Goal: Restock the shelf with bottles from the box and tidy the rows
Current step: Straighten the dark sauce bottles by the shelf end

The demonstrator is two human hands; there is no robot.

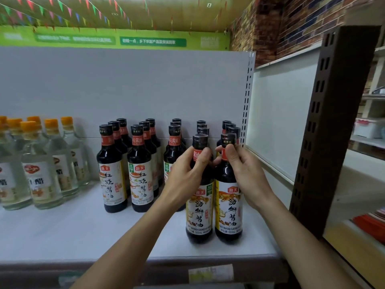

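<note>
Two dark soy sauce bottles with yellow-and-white labels stand side by side at the front right of the white shelf [83,230]. My left hand [187,174] grips the neck of the left bottle [199,213]. My right hand [243,170] grips the neck of the right bottle [228,213]. Both bottles stand upright on the shelf and touch each other. Behind them, more dark bottles run back in two rows [201,127]. The box is not in view.
Further left stand rows of dark bottles with red-orange labels [113,180] and clear vinegar bottles with orange caps [39,176]. A white side panel [277,113] and a brown slotted upright [325,130] close the shelf on the right. A price tag [210,273] sits on the shelf's front edge.
</note>
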